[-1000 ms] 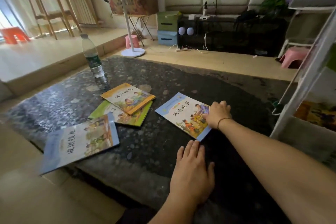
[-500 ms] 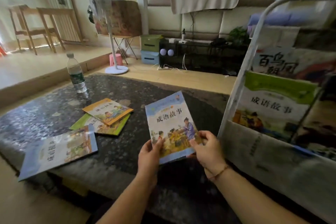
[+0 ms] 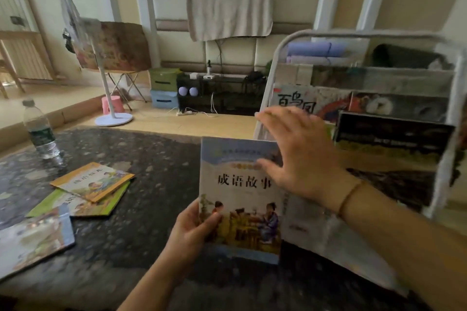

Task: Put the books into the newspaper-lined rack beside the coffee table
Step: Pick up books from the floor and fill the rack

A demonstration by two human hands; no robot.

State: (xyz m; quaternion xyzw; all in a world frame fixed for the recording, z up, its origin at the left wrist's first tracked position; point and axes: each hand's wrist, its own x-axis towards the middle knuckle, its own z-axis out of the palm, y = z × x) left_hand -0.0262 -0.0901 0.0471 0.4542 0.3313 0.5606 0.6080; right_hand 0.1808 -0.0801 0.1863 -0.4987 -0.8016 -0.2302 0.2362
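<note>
Left hand (image 3: 188, 231) pinches blue-covered thin picture book (image 3: 240, 199) at its near-left edge, long axis upright | right hand (image 3: 300, 156) spread, empty, at book's far-right corner | white-framed newspaper-lined rack (image 3: 441, 184) lies right.

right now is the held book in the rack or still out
Out. The left hand grips the book upright at its lower corner, in front of the rack; the right hand is open beside it.

Dark speckled coffee table (image 3: 151, 164) carries a water bottle (image 3: 40, 131), an orange book (image 3: 92, 180) atop a green one (image 3: 75, 206), plus a blue book (image 3: 32, 240) overhanging the edge.
</note>
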